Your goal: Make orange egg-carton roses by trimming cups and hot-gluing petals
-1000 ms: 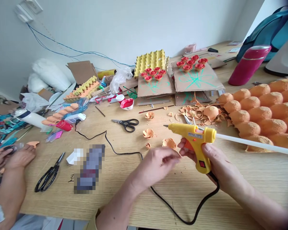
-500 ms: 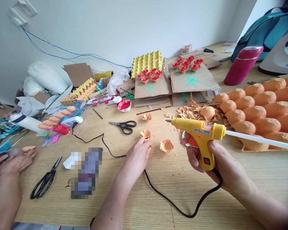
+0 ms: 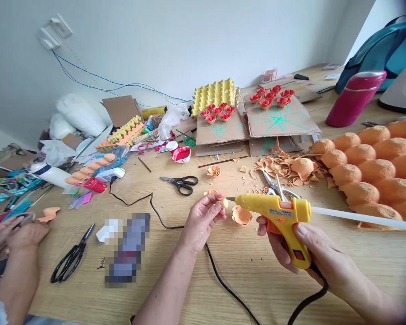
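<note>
My right hand [image 3: 301, 243] grips a yellow hot glue gun [image 3: 284, 212] with a lit red light and a white glue stick in its back. Its nozzle points left, right at a small orange egg-carton piece [image 3: 224, 203] pinched in the fingertips of my left hand [image 3: 203, 219]. Just below the nozzle, an orange carton flower [image 3: 242, 216] lies on the table. Another flower [image 3: 211, 192] is partly hidden behind my left fingers, and a third, layered one [image 3: 214, 171] sits farther back.
Black-handled scissors [image 3: 181, 183] and a larger black pair [image 3: 72, 255] lie leftward. An orange egg tray [image 3: 375, 167] and magenta bottle [image 3: 357, 99] stand at right. Carton scraps [image 3: 274, 168] lie before cardboard with red flowers [image 3: 272, 95]. A co-worker's hands [image 3: 23, 232] work at far left.
My left hand has lifted a small carton piece off the table, up to the nozzle. The glue gun has come lower and nearer to it. The view has shifted slightly.
</note>
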The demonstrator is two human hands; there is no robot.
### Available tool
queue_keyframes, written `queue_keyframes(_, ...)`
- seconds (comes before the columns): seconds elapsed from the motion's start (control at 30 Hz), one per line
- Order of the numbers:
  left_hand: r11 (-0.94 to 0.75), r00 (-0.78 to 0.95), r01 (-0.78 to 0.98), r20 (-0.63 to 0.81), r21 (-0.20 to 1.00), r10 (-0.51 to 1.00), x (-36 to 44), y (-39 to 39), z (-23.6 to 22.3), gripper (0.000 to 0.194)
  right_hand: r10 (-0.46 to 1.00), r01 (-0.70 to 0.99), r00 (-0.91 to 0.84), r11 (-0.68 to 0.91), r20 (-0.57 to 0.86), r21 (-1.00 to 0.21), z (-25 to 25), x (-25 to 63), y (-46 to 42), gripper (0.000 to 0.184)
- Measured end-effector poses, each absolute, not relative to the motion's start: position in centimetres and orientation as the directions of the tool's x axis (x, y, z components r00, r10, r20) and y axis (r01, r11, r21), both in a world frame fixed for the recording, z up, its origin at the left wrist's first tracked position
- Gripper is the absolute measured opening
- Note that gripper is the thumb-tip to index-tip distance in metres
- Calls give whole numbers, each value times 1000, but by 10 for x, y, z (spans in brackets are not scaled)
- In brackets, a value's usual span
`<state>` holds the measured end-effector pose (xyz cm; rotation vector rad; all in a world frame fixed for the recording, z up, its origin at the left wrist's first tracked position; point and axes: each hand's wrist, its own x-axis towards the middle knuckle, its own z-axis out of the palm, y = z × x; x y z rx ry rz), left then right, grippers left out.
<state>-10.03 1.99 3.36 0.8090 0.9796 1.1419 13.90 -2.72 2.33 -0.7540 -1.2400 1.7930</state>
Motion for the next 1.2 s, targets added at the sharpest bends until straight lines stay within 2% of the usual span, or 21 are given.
queue_keyframes(0.2,242,157,-415,-193,877,969,-99,19,33,36,886,-171,-462,-118,-26,-978,23,141,-27,45)
queue_keyframes(0.53,236,162,-415,-184,879,970,-99,18,32,33,849,-152,-524,-181,-77,-972,17,144,-30,44)
queue_keyframes(0.8,229,159,-455,-175,860,972,-99,18,33,29,841,-177,-538,-183,-60,-967,19,145,-31,39)
queue_keyframes(1.2,213,136,-496,-167,842,977,-99,18,32,29,848,-127,-525,-164,-74,-978,19,146,-32,39)
